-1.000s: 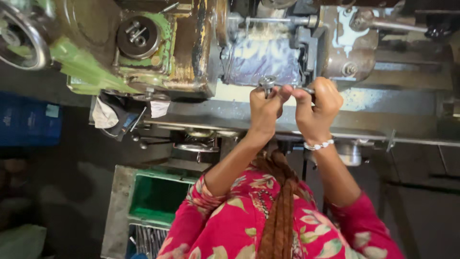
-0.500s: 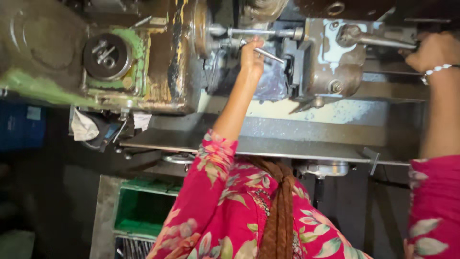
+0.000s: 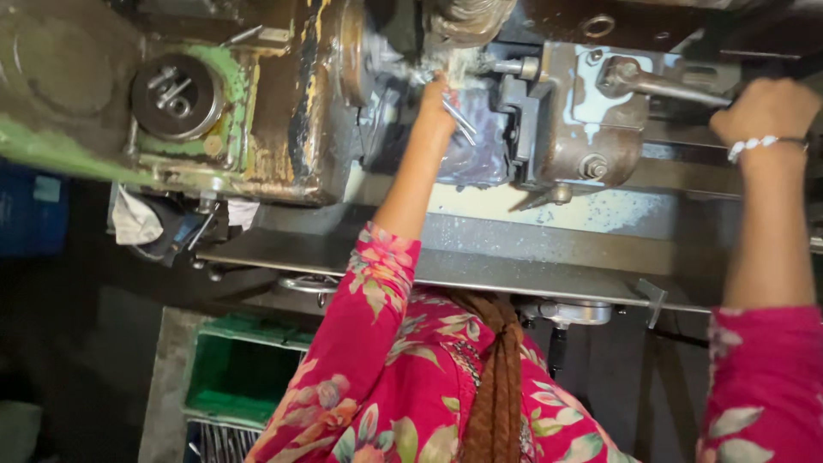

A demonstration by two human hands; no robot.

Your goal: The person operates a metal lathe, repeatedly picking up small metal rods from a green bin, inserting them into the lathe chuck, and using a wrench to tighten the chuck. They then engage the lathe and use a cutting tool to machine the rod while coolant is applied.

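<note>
My left hand (image 3: 434, 96) reaches into the lathe beside the chuck (image 3: 358, 53) and is closed on a thin metal rod (image 3: 463, 122) that sticks out below my fingers. My right hand (image 3: 765, 108), with a white bead bracelet on the wrist, is closed over the end of a long metal lever (image 3: 653, 83) on the grey tool post block (image 3: 583, 120). Pink floral sleeves cover both arms, and a brown braid (image 3: 497, 386) hangs between them.
The worn green and rusty headstock (image 3: 231, 120) with a round dial (image 3: 176, 96) fills the upper left. A wet metal bed (image 3: 549, 210) and a steel tray edge (image 3: 480, 270) run across the middle. A green bin (image 3: 240, 377) stands below left; a rag (image 3: 135, 219) hangs nearby.
Both hands were together on a metal piece in front of the machine. My right hand has swung out right to the lever, and my left hand has moved up to the chuck.
</note>
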